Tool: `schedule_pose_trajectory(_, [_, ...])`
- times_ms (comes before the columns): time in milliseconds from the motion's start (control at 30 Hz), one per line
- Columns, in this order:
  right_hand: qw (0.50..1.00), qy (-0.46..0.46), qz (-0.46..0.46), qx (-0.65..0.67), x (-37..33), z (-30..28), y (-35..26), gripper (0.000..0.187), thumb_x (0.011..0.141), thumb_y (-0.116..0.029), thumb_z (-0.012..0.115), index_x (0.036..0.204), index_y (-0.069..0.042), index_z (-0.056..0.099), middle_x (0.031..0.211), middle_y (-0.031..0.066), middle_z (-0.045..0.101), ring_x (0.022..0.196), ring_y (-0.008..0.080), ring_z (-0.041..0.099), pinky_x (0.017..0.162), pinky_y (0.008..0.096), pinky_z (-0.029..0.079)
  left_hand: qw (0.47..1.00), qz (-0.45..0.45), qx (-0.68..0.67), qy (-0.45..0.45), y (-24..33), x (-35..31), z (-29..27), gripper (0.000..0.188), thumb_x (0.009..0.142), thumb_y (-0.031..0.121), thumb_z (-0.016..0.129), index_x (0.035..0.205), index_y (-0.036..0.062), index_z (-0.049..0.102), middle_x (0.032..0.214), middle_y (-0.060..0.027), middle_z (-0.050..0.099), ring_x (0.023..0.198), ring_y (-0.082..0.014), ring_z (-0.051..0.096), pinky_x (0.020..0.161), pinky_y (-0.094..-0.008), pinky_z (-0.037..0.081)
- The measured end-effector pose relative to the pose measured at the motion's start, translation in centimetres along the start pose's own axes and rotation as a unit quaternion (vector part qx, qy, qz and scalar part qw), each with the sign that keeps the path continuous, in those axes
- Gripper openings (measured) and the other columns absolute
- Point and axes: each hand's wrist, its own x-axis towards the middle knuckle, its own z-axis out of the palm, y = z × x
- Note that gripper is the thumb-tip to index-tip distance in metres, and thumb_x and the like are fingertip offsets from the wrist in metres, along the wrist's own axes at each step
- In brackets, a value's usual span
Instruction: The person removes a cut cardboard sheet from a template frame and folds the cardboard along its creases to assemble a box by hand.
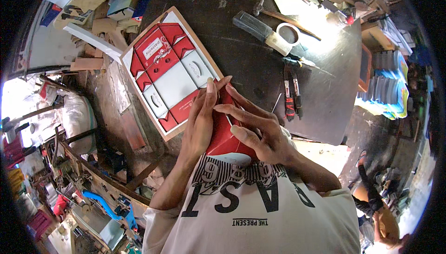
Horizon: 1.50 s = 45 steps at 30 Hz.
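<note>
Close against my chest is a small red cardboard box (222, 138), partly folded, with a white oval at its near end. My left hand (199, 123) presses along its left side, fingers nearly straight and pointing away from me. From the right, my right hand (262, 135) grips it, fingertips on the upper face and thumb bent along the side. Both hands cover much of the box. Just beyond lies a tan board (168, 133) bearing a red and white box layout (176, 85) with cut and fold lines; my left fingertips overlap its near right corner.
On the dark table (320, 110) lie a tape roll (278, 32), a hammer (292, 21), a dark block-like tool (252, 26) and red-and-black hand tools (290, 98). Blue and white stacks (388, 84) stand right. Wood scraps (88, 63) sit left. Another person (383, 217) shows at lower right.
</note>
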Motion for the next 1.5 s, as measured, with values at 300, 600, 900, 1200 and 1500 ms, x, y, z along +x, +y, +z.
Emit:
schedule_pose_trajectory(300, [0.989,0.112,-0.057,-0.072,1.5,-2.8,-2.7,0.089,0.086,-0.046,0.071,0.149,0.006,0.035,0.152,0.0258,0.038,0.140,0.0340,0.039,0.114,0.0484,0.031,0.953,0.271,0.133,-0.031,4.1,-3.4,1.2,0.079,0.082,0.024,0.077,0.145,-0.0034,0.040,0.131,-0.0199,0.053,0.124,-0.0273,0.051,0.107,-0.0381,0.037])
schedule_pose_trajectory(600, [0.927,0.119,-0.327,-0.137,2.9,-2.8,-5.6,0.057,0.059,-0.044,0.093,0.094,-0.005,0.069,0.090,0.0091,0.074,0.086,0.0251,0.070,0.083,0.0442,0.042,0.896,0.441,-0.007,-0.060,2.6,-2.6,1.7,0.117,0.055,0.041,0.096,0.142,-0.0055,0.033,0.141,-0.0332,0.042,0.136,-0.0432,0.042,0.114,-0.0544,0.032])
schedule_pose_trajectory(900, [0.922,0.096,-0.369,-0.073,3.0,-2.4,-4.5,0.043,0.067,-0.033,0.091,0.090,-0.009,0.065,0.092,0.0099,0.073,0.084,0.0256,0.068,0.085,0.0435,0.044,0.877,0.471,0.001,-0.096,3.6,-3.7,1.0,0.073,0.058,0.019,0.092,0.114,0.0019,0.049,0.135,-0.0358,0.048,0.132,-0.0481,0.046,0.112,-0.0620,0.031])
schedule_pose_trajectory(1200, [0.939,0.098,-0.328,-0.046,2.2,-1.9,-5.1,0.034,0.064,-0.020,0.091,0.089,-0.010,0.071,0.092,0.0079,0.070,0.084,0.0243,0.066,0.084,0.0452,0.043,0.888,0.455,-0.020,-0.061,2.7,-4.1,1.3,0.068,0.059,0.020,0.089,0.110,0.0005,0.049,0.128,-0.0334,0.053,0.131,-0.0457,0.048,0.112,-0.0604,0.032])
schedule_pose_trajectory(1500, [0.939,0.101,-0.328,-0.008,2.2,-1.5,-4.3,0.027,0.063,-0.008,0.090,0.083,-0.011,0.073,0.096,0.0068,0.070,0.085,0.0217,0.065,0.075,0.0395,0.042,0.885,0.464,-0.001,-0.045,2.0,-4.3,1.4,0.068,0.061,0.023,0.089,0.111,0.0031,0.046,0.126,-0.0325,0.054,0.130,-0.0453,0.048,0.112,-0.0613,0.032])
